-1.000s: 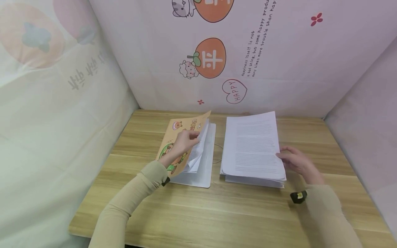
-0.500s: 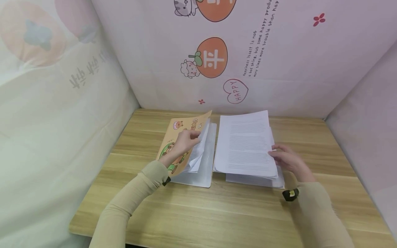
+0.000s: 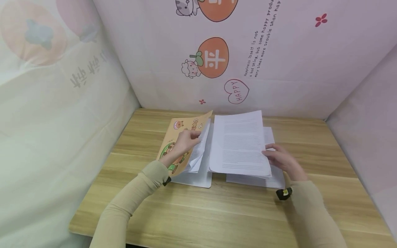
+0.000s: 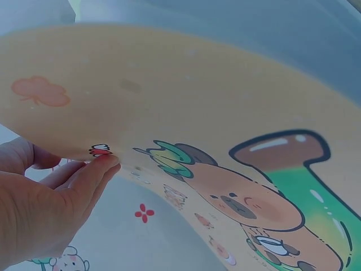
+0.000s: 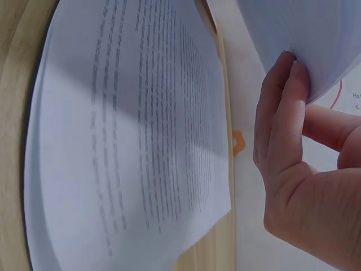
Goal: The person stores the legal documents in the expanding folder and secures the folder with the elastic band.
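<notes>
Tabletop (image 3: pixel 192 213) of pale wood grain spreads across the near side, giving everything a flat base, and over it reach a left sleeve (image 3: pixel 133 196) and a right sleeve (image 3: pixel 313 203), set wide so that each hand meets a different pile. A pale, glossy backing (image 3: pixel 192 179) lies flat at left, and a lower stack (image 3: pixel 255 181) of white paper lies flat to its right, near edges roughly level. Above that stack, the right hand (image 3: pixel 282 159) pinches the right edge of the printed sheets (image 3: pixel 242 144), fingers and thumb on opposite faces, presumably to keep the leaves together as one batch. The sheets are raised, their left edge overlapping the backing from above; whether they touch it cannot be told. At left, the left hand (image 3: pixel 183 143) pinches the raised right edge of the orange cover (image 3: pixel 173 136) between fingers and thumb, seemingly to hold it tilted off the white inner pages (image 3: pixel 199 153), so the gap faces right, towards the sheets. Some inner pages curl at the near corner. Farthest, a printed cloth (image 3: pixel 285 93) hangs behind the tabletop, likely as a plain screen.
</notes>
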A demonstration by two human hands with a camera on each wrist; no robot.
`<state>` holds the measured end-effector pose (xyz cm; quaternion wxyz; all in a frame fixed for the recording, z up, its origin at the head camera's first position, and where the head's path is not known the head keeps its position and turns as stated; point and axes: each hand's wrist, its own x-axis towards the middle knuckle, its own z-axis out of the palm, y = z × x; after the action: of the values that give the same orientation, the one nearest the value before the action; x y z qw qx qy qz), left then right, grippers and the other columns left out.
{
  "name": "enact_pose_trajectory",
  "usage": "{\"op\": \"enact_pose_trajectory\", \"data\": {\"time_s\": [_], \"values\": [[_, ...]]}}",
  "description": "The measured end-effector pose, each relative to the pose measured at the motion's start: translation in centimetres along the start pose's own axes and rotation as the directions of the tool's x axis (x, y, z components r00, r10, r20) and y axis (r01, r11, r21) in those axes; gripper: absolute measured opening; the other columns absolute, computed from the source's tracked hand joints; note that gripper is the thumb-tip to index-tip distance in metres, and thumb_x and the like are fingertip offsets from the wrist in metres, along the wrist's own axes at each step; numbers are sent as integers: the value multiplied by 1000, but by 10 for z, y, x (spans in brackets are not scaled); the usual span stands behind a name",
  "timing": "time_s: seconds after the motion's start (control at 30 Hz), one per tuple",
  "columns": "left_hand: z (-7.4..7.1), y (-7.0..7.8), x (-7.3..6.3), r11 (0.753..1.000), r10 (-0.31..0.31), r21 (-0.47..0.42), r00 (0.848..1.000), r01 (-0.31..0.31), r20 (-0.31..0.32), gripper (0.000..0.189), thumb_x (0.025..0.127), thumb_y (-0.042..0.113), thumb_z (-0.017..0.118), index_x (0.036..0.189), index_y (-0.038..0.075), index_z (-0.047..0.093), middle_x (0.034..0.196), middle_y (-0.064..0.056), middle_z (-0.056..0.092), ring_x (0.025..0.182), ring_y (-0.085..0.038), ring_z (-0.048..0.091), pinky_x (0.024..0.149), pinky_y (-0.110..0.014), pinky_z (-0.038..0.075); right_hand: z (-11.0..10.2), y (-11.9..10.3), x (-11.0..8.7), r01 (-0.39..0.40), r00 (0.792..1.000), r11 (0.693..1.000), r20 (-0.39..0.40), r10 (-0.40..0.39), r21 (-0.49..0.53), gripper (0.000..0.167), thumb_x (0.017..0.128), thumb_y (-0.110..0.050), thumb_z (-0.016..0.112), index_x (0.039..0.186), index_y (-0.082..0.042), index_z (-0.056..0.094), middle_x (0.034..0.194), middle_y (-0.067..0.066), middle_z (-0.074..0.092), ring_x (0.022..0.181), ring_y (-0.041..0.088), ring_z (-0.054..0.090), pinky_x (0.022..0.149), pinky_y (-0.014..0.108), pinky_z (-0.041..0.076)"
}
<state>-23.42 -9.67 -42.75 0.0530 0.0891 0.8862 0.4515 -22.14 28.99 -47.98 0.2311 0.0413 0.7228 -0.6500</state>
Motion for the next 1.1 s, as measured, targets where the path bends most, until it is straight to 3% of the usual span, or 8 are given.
{"op": "enact_pose_trajectory", "data": {"time_s": [0.23,0.47,0.77,1.1], "values": [[0,0,0,1000,-3,8,1000,3,-5,40,91,9,62,131,-1,62,132,-16,66,123,-30,64,103,-40,53,2,4,5,43,998,999,44,-44,30,28,92,-17,66,110,-5,48,82,-13,68,76,-2,65,68,15,53],[1,-2,0,1000,-4,4,1000,4,-11,40,91,8,62,130,0,63,132,-16,66,122,-29,64,103,-40,53,14,-1,7,-46,999,999,-29,46,-28,37,98,-12,56,127,3,40,82,-15,63,74,-4,61,68,14,52],[0,-1,0,1000,-10,10,1000,10,-7,39,92,10,63,130,0,63,133,-15,65,122,-29,64,103,-40,53,26,-3,13,-33,999,998,-27,32,-46,39,97,-11,57,128,6,39,80,-14,62,74,-4,60,68,14,51],[0,1,0,1000,-19,3,1000,19,-8,39,92,9,63,130,0,62,133,-16,65,122,-30,64,103,-40,53,43,-10,16,0,1000,1000,-4,0,-22,28,96,-8,57,119,3,45,78,-15,66,74,-3,63,67,15,53]]}}
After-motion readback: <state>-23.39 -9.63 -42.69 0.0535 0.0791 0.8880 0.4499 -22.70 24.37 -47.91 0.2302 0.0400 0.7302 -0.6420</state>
